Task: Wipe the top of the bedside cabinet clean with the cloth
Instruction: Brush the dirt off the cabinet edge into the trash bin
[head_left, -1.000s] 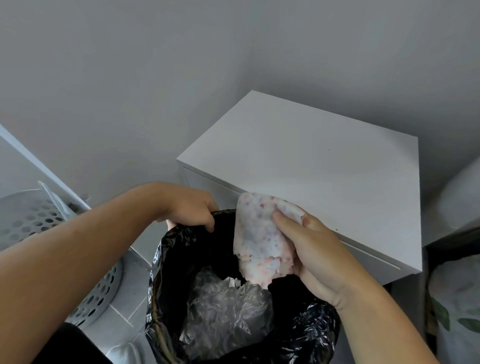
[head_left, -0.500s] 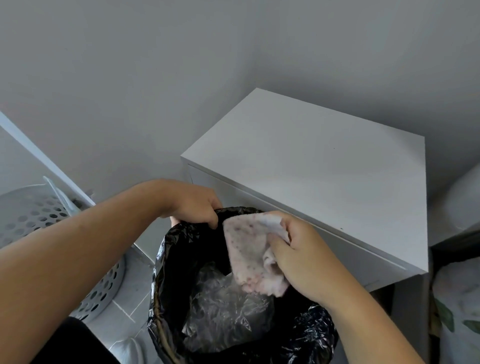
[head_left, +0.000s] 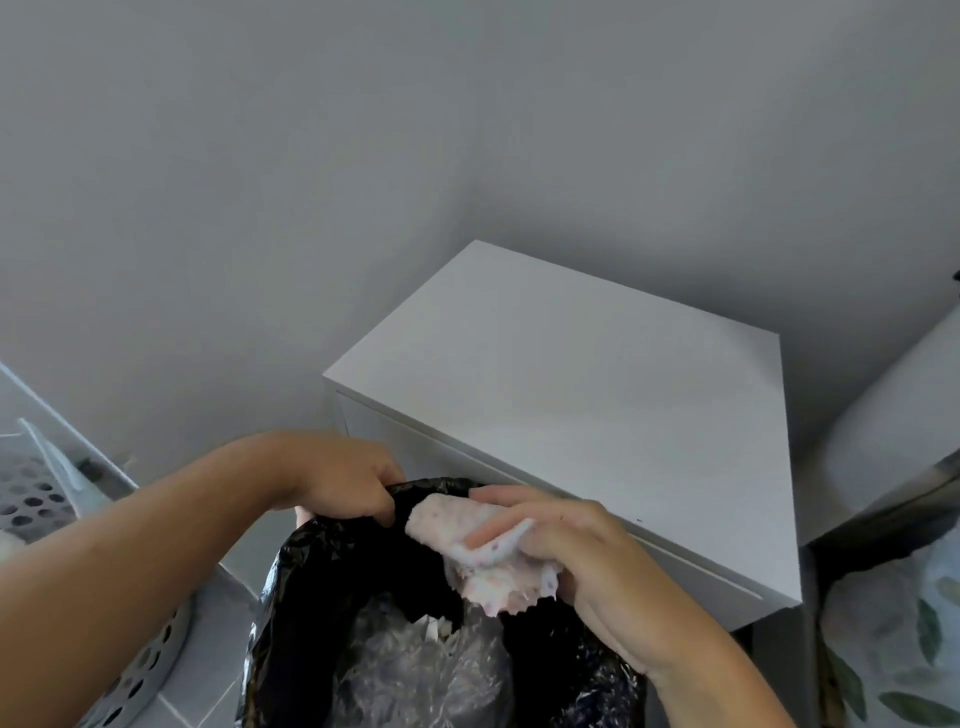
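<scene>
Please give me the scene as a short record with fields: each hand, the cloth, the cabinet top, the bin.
left hand: grips the rim of the bin liner
right hand: holds the cloth, bunched
cloth: white with pink speckles, above the bin opening
cabinet top: white, nothing stands on it
bin liner: black, open, with a crumpled clear plastic bag inside

I see a cabinet (head_left: 597, 384) with a smooth, matt white top. The cloth (head_left: 467, 525) in my right hand (head_left: 582, 561) looks soft and nubbly, pink-speckled. The bin bag (head_left: 322, 587) is thin, crinkled, glossy black plastic, with clear wrinkled film (head_left: 415, 675) inside. Far left, a basket (head_left: 31, 499) is perforated matt plastic.
</scene>
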